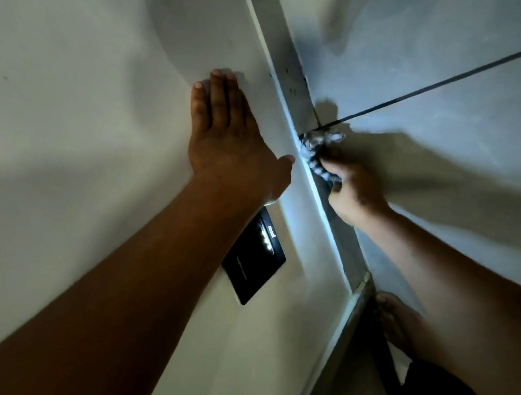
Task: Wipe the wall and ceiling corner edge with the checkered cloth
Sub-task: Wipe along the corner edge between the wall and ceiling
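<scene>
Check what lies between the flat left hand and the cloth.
In the head view, only a bare strip of pale wall and the bright corner edge separate the left hand from the cloth, bunched in the right hand.

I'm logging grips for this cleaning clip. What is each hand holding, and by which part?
The right hand grips the checkered cloth bunched by its lower end, against the corner edge. The left hand holds nothing, flat on the wall.

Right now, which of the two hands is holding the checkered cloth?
The right hand grips the checkered cloth against the corner edge. The left hand lies flat and empty on the wall.
</scene>
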